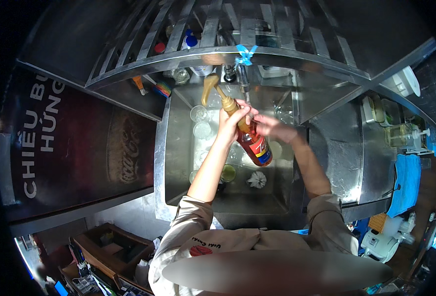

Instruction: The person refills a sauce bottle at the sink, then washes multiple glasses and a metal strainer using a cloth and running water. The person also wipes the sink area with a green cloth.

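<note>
My left hand (228, 125) grips the neck of a Torani syrup bottle (259, 148) of reddish liquid. A tan pump dispenser (212, 87) tops the bottle, which is tilted over a metal sink (181, 188) with its base toward me. Blurred by motion, my right hand (275, 127) is at the bottle's right side; whether it grips the glass is unclear. Beyond the bottle stands the faucet (243, 83). Clear glasses (202, 130) stand along the sink's left side. A cup with green contents (228, 173) and a crumpled white item (257, 180) are nearer me.
A slatted metal shelf (203, 55) overhangs the sink's far edge, with a blue ribbon (245, 54) tied on it. A rainbow sponge (162, 89) is at the far left corner. Right of the sink are a metal counter (332, 159) and a blue cloth (404, 185).
</note>
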